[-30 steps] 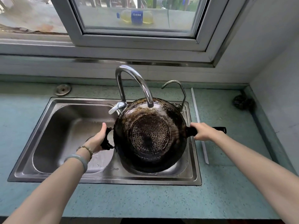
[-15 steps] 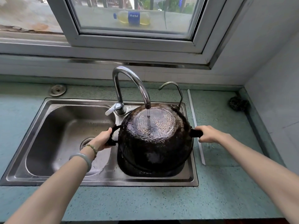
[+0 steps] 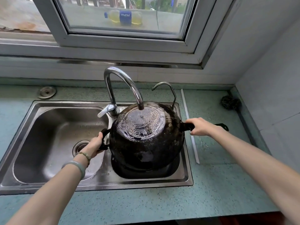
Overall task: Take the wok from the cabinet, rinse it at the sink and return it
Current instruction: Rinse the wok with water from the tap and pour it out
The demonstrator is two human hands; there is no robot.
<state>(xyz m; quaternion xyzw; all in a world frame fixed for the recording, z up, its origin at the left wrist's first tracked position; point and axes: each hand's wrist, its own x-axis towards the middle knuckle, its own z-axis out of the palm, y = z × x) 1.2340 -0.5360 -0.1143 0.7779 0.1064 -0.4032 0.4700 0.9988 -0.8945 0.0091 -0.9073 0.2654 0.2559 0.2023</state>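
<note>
Head view: wok upside down at frame centre, held over the right basin of the double sink, blackened underside facing up. Tall faucet arcs over it, spout just above the flat base – a thin stream lands there and a wet sheen covers the disc. Left hand at centre-left, fingers wrapped shut around the small loop handle. Right hand at centre-right, fingers closed on the long handle near the wok body, handle end poking out past the hand. Small second tap sits just behind the wok, close to its far rim.

Step looks like rinsing the outside. To do it well: keep both grips firm since the metal is wet, tilt and rotate the wok so water runs off the base down the dark curved sides, not only over the disc. Keep the rim inside the basin outline so runoff drains there and not onto the green counter. Watch clearance – the spout is nearly touching the base and the small tap is close, so lifting or swinging could knock either. Inside presumably needs water too, can't see its state from here.

Lower-left basin is bare with the drain showing; scrubber ball at right on the counter, well apart from the hands; drink bottle lies outside the window at top
</note>
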